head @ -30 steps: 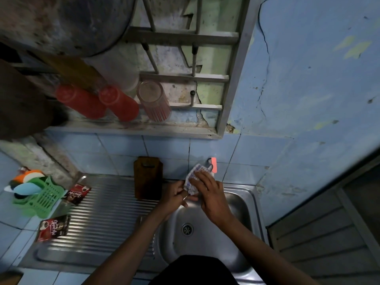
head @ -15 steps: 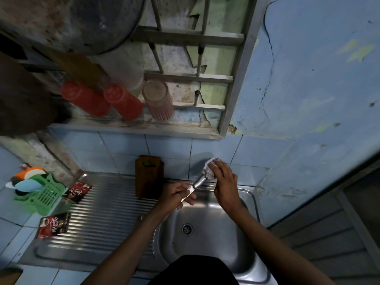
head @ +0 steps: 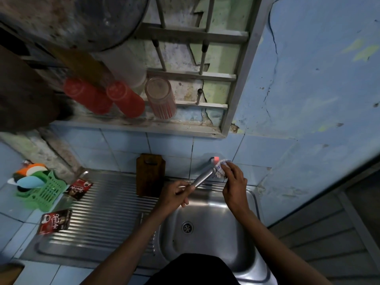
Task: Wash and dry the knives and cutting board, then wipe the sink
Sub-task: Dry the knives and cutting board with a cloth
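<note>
**Knife drying: cloth at blade tip**

L hand (head: 178,194) fist-wrapped on handle end of knife (head: 202,177); long axis runs up-right over sink (head: 242,204). R hand (head: 234,182) pinches checked cloth (head: 220,170) round far tip, so R nearer blade. Cutting board (head: 150,175) leans on wall, left.

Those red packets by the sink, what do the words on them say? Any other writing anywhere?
Nearer red packet: white curly script, too blurred to read.
Farther red packet: the same script, also too blurred.
Nothing else in view carries any writing.
</note>
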